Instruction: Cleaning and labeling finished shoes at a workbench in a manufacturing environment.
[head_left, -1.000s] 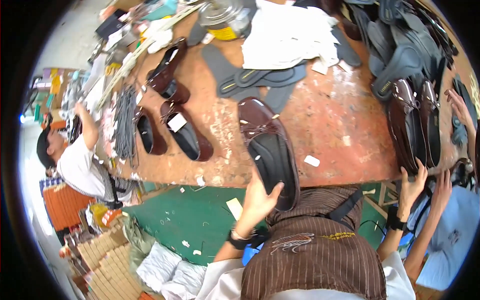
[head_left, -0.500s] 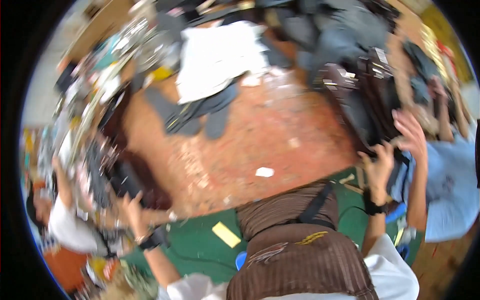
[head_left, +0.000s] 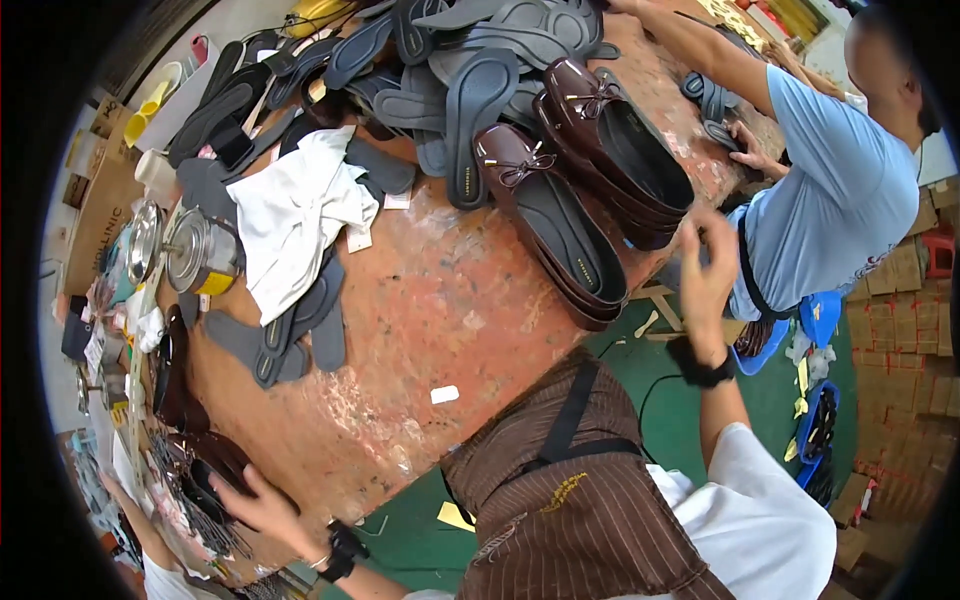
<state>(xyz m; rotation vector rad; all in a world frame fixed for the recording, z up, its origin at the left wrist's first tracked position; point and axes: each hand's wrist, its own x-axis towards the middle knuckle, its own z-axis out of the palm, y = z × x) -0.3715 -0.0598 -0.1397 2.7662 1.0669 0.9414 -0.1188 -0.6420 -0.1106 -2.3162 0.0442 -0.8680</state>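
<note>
My left hand (head_left: 262, 510) is open, fingers spread, beside a dark brown loafer (head_left: 212, 462) at the near left edge of the bench. Its fingertips reach the shoe's opening; whether they touch it I cannot tell. My right hand (head_left: 708, 268) is raised just off the heels of the burgundy loafers, fingers apart and curved, holding nothing. One loafer (head_left: 545, 215) with a small bow points away from me. Beside it lie more loafers (head_left: 610, 130), apparently stacked, with dark insoles inside. Another dark shoe (head_left: 172, 375) stands beyond my left hand.
Grey insoles (head_left: 480, 90) are piled at the back of the bench (head_left: 420, 320). A white cloth (head_left: 295, 215) lies over more insoles, beside a metal can (head_left: 200, 255). A co-worker in a blue shirt (head_left: 840, 170) works at the right. Cardboard boxes (head_left: 900, 400) stand beyond.
The view has turned and is sharper. My right hand has come away from the heels of the burgundy loafers. My left hand stays by the dark loafer at the left.
</note>
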